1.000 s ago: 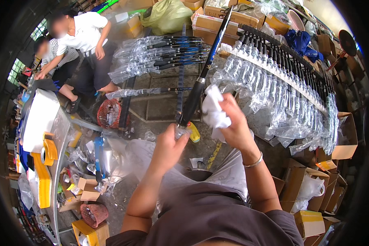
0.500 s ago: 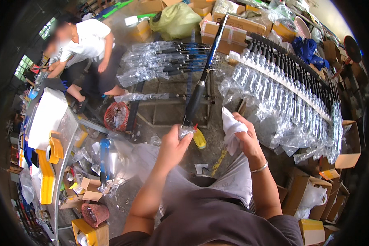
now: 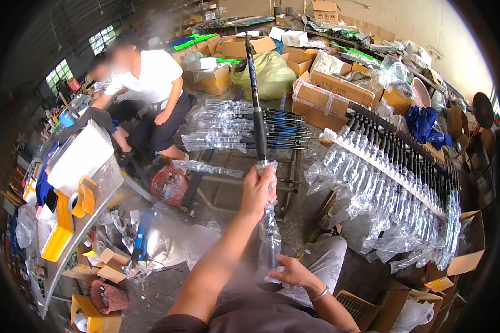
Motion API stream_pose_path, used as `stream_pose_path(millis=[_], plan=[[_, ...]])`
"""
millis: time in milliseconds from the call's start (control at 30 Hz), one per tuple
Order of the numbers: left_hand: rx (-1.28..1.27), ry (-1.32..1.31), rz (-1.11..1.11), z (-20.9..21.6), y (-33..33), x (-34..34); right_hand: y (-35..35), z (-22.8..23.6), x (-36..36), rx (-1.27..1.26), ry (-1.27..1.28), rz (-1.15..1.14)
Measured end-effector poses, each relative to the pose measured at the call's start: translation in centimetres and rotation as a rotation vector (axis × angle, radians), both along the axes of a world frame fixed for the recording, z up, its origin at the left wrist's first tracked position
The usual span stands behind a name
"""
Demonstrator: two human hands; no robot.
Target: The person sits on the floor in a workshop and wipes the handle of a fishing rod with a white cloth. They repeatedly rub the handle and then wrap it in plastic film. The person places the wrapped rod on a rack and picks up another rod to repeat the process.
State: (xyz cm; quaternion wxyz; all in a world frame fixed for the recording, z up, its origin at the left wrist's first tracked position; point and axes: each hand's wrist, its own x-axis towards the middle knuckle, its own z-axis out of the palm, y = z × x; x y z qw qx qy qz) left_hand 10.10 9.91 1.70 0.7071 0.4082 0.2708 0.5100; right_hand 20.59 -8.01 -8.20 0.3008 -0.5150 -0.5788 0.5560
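A black telescopic fishing rod [image 3: 260,130] stands nearly upright in front of me, its tip end pointing away. My left hand [image 3: 258,191] is closed round its handle about mid-height. Clear plastic sleeve [image 3: 270,233] wraps the lower handle, from the left hand down toward my lap. At the lower end, the thumb and fingers of my right hand [image 3: 295,272] pinch the sleeve near the rod's butt; part of that grip is hidden. More rods with plastic-wrapped handles [image 3: 216,125] lie stacked on a metal frame beyond the left hand.
At right, a rack [image 3: 389,172] holds a row of sleeved rods. Cardboard boxes [image 3: 322,102] and a pale green sack [image 3: 266,75] stand behind. Left are a table with yellow tape rolls [image 3: 82,202] and a red basket [image 3: 169,186]. A person in a white shirt [image 3: 150,77] sits at far left.
The rod has become more upright, and plastic now covers its lower handle. My right hand has dropped to the butt end; the white cloth it held is out of sight. The view has tilted up.
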Motion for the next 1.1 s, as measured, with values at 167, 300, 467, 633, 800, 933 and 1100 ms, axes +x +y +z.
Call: stream_pose_path(millis=[167,300,467,633,800,933,1100], plan=[[-0.071,-0.014,-0.050,0.7,0.4,0.5,-1.0,0.4,0.2,0.004,0.235,0.060],[-0.128,-0.058,-0.086,0.8,0.2,0.3,-1.2,1.9,0.2,-0.060,0.430,0.075],[-0.141,-0.149,-0.174,0.4,0.0,0.2,-1.3,2.6,0.4,-0.077,0.354,0.099],[-0.167,-0.352,-0.443,-0.6,0.1,-0.8,-0.2,3.0,2.8,0.116,0.185,0.102],[-0.249,-0.589,-0.789,-2.1,-1.1,-2.0,4.9,9.3,6.9,0.369,0.317,-0.473],[-0.275,-0.583,-0.934,-2.5,-2.5,-1.6,9.8,17.6,5.6,1.135,-0.373,-0.581],[-0.233,-0.556,-0.993,-1.7,-3.7,-2.3,13.5,16.4,6.0,1.366,-0.572,-0.439]])
